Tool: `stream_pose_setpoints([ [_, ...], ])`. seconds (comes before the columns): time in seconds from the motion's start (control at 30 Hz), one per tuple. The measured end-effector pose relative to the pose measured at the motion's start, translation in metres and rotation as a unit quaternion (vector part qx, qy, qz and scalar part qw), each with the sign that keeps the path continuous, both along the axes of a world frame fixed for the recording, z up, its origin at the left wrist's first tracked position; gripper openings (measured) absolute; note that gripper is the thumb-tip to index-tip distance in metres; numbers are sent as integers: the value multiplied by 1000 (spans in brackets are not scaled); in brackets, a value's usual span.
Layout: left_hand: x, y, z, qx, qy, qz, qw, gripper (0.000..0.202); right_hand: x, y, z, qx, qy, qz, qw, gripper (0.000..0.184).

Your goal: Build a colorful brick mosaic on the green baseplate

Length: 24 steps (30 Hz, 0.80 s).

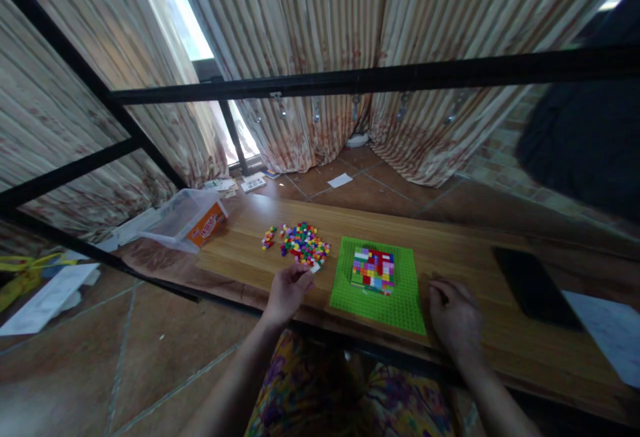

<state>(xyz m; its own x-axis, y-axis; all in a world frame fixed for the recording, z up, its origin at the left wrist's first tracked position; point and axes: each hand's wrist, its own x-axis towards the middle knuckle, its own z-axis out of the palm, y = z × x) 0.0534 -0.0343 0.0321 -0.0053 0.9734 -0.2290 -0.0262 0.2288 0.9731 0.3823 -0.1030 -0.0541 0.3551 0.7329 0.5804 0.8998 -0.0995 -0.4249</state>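
Note:
Between the thumb and fingers of my left hand (290, 290) is a small white toy brick (315, 268), held just at the near side of a heap of colourful loose bricks (304, 242). To the right of that hand lies a green baseplate (377, 313). A multicoloured block of joined bricks (373, 269) stands on the middle of the plate. My right hand (455, 317) rests on the wooden table at the plate's right edge, its fingers curled in. Whether anything is inside those fingers is hidden.
A clear plastic bin (175, 217) with an orange label stands at the table's left end. On the right lie a dark flat panel (535, 287) and a white sheet (607, 330). A black metal bar (350, 82) crosses beyond the wooden table (240, 250), before striped curtains.

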Motion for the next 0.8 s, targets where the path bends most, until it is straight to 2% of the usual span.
stream_pose_setpoints([
  [0.13,22,2,-2,73,85,-84,990,17,-1,0,0,-9,18,-4,1000,34],
  [0.23,40,7,2,111,126,-118,979,15,0,0,0,-13,24,-3,1000,34],
  [0.4,59,12,6,116,155,-132,972,21,-1,-1,2,-9,36,2,999,34],
  [0.53,55,11,-6,97,153,-135,974,22,-2,-1,4,-15,41,-7,999,34],
  [0.67,50,15,-17,69,128,-101,984,20,-2,-1,6,-11,41,-1,999,34],
  [0.8,62,26,-16,36,73,-91,993,14,-3,-1,9,-11,36,4,999,33],
])
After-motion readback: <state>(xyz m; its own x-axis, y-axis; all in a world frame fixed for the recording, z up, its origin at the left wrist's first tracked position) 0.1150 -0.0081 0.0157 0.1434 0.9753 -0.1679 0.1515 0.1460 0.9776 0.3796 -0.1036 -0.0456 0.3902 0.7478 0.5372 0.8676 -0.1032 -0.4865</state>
